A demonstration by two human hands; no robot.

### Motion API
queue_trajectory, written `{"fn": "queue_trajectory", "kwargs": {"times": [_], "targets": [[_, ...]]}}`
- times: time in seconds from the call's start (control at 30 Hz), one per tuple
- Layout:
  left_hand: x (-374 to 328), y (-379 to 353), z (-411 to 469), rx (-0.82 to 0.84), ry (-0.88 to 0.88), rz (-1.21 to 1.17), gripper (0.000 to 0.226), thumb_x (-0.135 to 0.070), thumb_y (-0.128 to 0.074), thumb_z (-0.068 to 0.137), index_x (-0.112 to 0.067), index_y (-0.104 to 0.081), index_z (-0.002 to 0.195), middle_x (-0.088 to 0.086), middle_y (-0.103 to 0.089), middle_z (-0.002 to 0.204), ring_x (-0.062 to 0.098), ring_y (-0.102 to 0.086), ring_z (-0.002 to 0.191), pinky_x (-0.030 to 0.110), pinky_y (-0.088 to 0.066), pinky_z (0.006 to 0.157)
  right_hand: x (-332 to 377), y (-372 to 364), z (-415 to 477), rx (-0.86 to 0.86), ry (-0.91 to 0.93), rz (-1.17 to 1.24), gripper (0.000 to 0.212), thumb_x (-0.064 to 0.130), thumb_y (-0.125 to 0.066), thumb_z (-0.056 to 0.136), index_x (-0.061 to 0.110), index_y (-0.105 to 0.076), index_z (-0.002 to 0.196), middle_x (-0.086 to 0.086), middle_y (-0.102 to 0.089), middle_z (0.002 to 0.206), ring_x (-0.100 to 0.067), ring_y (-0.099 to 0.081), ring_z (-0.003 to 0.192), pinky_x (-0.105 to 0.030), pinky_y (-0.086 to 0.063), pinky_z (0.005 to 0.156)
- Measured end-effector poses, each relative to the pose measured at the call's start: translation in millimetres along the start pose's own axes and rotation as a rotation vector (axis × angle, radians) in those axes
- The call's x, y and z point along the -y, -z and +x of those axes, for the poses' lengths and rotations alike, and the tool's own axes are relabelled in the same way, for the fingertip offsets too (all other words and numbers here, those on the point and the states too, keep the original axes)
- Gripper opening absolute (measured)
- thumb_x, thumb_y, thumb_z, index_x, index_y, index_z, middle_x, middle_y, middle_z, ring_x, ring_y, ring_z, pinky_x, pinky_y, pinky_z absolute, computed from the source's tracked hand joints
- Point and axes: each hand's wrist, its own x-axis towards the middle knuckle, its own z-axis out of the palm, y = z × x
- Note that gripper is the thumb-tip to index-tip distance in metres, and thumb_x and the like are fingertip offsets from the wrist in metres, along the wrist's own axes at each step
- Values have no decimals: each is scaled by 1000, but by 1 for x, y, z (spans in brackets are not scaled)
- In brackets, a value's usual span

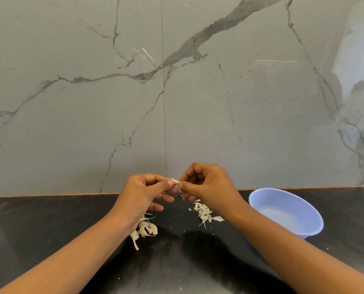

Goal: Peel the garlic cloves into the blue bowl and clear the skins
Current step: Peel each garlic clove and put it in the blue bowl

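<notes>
Black stone counter (49, 230) under both hands, grey-veined marble wall (198, 92) behind, and the action sits right in the middle: the left hand (142, 196) and the right hand (208, 185) meet above the counter with a single garlic clove (176, 181) between them. Left thumb and fingers pinch one end, right thumb and forefinger pinch the other, so both hands are closed on that clove, held up clear of the surface. Down below the left wrist lies a small cluster of unpeeled cloves (148, 229) with a papery strip trailing off it. Under the right hand a scatter of loose skins (203, 213) is spread on the counter. Off to the right, near the wall, stands the blue bowl (261, 200), well apart from the hands.
</notes>
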Motion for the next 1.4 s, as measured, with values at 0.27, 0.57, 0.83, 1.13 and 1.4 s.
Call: {"fn": "queue_trajectory", "kwargs": {"times": [0.27, 0.57, 0.83, 1.13, 1.4], "targets": [[2, -2, 0, -19, -25, 29, 9, -15, -65, 88, -12, -73, 89, 5, -75, 78, 13, -69, 64, 25, -50, 55, -1, -1, 1, 15, -23, 17, 6, 9, -71, 84, 12, -67, 81, -8, -70, 71, -12, -69, 62, -21, -56, 59], [2, 1, 1, -21, -44, -12, 11, -20, -67, 86, -16, -73, 94, 2, -75, 84, 14, -68, 66, 23, -48, 52, 1, 2, 4, 165, -319, 448, 5, 7, -62, 90, 5, -66, 87, -6, -68, 68, -12, -65, 58, -21, -54, 54], [-1, 4, 1, 15, -100, 1, 20, -27, -66, 80, -18, -73, 96, 0, -74, 83, 15, -70, 69, 21, -51, 52, 2, 9, 7, 223, -403, 614, 6, 9, -61, 91, 4, -65, 91, -6, -66, 68, -11, -62, 56, -19, -53, 50], [-4, 2, -2, 73, -96, -165, 25, -22, -72, 67, -11, -73, 90, 5, -72, 79, 15, -66, 60, 20, -47, 42, 4, 11, 6, 341, -459, 662, 10, 10, -59, 91, 5, -66, 86, -5, -64, 66, -10, -61, 55, -18, -53, 50], [-6, 3, -2, 59, -32, -190, 23, -22, -71, 67, -11, -75, 87, 8, -74, 80, 14, -67, 59, 20, -48, 44, 3, 12, 6, 201, 3, 120, 20, 16, -72, 83, 18, -61, 98, -3, -67, 88, -17, -69, 79, -31, -60, 67]]}}
